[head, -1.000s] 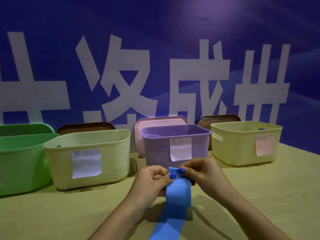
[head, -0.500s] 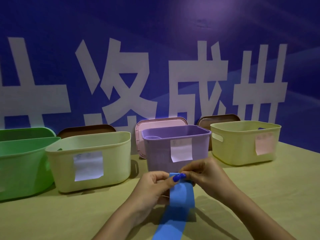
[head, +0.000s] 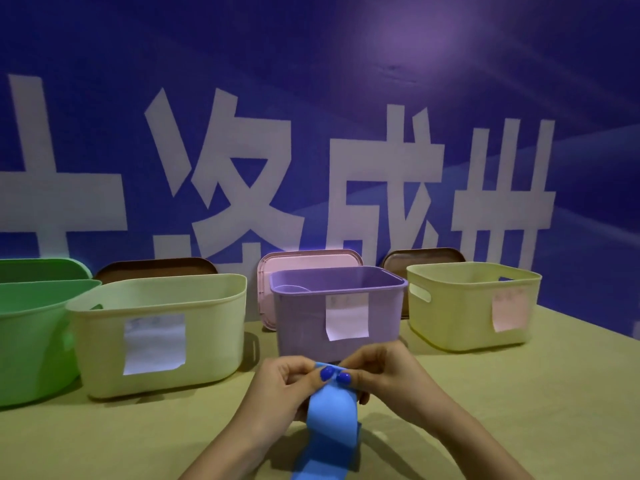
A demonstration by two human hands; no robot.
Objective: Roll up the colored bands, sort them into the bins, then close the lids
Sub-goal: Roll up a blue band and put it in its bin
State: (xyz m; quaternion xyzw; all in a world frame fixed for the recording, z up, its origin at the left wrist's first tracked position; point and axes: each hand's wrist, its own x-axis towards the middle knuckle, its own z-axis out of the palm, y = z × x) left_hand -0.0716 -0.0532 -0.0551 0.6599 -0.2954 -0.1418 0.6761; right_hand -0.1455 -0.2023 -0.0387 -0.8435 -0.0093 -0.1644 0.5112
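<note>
1. Both hands at the near end of a blue band (head: 331, 414): left hand (head: 284, 386) and right hand (head: 384, 372) pinching its top edge, thumbs side by side on the strip.
2. Held above the table (head: 519, 410), just in front of the purple bin (head: 337, 315); rest of the strip trailing down out of view at the bottom edge.
3. Four open bins in a row: green bin (head: 31, 337) far left, pale yellow bin (head: 159, 334), purple, then a second yellow bin (head: 472, 304) far right.
4. Paper label (head: 154, 342) stuck on the front of the pale yellow bin.
5. Propped behind the bins against the blue wall: brown lid (head: 156, 270), pink lid (head: 308, 263), another brown lid (head: 422, 258).
</note>
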